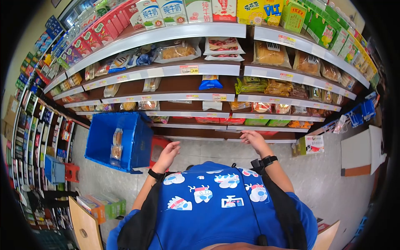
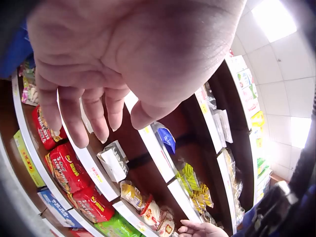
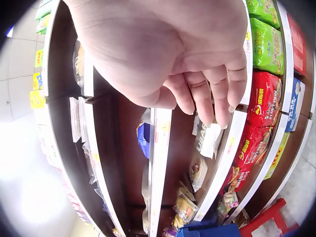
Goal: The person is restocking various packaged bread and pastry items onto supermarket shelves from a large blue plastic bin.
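Both bare hands are held out in front of the shelves with nothing in them. In the head view the left hand (image 1: 168,153) is to the right of a blue crate (image 1: 143,137), fingers loosely bent; the right hand (image 1: 255,141) is before the lowest shelves. The left wrist view shows the left palm (image 2: 128,54) with relaxed fingers, and part of the right hand (image 2: 200,229) low down. The right palm (image 3: 168,49) fills the top of the right wrist view, fingers hanging loosely. Packaged bread (image 1: 117,145) lies inside the crate. A blue packet (image 1: 211,82) sits on a middle shelf.
Drink cartons (image 1: 200,11) line the top shelf. Red noodle packs (image 2: 69,168) are on a low shelf. A red stool (image 1: 158,146) is beside the crate, a carton (image 1: 312,144) on the floor at right, and another blue crate (image 1: 54,170) at far left.
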### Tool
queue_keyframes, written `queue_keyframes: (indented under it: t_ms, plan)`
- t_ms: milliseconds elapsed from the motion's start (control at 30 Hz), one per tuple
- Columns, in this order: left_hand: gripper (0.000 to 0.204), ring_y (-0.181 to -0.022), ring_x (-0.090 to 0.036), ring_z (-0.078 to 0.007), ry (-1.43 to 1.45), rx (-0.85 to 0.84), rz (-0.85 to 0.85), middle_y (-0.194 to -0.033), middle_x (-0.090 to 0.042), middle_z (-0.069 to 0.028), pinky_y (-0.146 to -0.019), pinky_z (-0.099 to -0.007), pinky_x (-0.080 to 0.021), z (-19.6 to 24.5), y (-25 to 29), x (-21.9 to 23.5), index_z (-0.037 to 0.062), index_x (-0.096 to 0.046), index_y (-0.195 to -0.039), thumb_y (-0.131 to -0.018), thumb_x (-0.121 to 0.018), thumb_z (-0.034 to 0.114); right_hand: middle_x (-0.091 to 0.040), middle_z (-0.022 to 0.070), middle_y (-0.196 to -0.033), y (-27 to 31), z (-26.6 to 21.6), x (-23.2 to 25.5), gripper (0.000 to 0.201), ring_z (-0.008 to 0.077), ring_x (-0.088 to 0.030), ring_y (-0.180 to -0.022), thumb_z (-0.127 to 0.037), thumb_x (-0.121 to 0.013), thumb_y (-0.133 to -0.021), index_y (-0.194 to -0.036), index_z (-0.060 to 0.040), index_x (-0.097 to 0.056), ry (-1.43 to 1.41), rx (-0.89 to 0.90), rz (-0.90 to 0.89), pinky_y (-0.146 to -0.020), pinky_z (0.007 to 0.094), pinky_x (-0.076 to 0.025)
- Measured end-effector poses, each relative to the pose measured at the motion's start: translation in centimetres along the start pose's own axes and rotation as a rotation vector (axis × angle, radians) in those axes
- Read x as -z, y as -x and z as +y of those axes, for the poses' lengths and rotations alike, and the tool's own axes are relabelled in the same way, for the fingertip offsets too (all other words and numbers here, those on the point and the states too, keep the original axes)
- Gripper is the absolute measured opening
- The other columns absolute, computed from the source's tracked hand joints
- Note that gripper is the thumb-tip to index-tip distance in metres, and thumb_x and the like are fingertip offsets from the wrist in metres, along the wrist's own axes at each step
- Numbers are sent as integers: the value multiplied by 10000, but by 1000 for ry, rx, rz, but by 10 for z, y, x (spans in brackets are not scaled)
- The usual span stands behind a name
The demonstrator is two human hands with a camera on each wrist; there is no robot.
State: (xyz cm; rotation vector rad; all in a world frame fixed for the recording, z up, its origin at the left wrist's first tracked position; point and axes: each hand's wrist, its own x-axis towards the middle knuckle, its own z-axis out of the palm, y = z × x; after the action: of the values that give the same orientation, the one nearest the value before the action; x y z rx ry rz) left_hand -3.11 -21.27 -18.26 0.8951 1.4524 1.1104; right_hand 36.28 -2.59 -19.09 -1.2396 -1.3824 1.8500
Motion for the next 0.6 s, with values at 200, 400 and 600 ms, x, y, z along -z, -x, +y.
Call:
queue_keyframes:
  t_ms: [200,400,600]
  plan:
    - [356,-950,-544,-121,-29,13,-94,-1128,-578,-60,-873,-267,-451,4,-19,89,25,-485,-1286,-949,-509,138,-652,51,-967,7,14,-79,324,119,-609,-814,-136,-497,-921,-1208,-5,-571,-17,21,175,-733,245,-470]
    - [354,-930,-545,-80,-25,57,-260,-1114,-594,2,-828,-223,-436,-40,-35,156,76,-486,-1298,-955,-510,161,-647,54,-988,37,31,-151,328,112,-597,-830,-151,-495,-935,-1217,3,-564,-14,37,313,-748,246,-470]
    - [344,-919,-557,-100,-133,58,-346,-1084,-599,-29,-836,-246,-451,-36,-43,170,49,-501,-1275,-953,-529,169,-644,52,-995,89,56,-187,333,116,-600,-836,-139,-493,-930,-1223,4,-564,-56,-14,416,-766,242,-466]
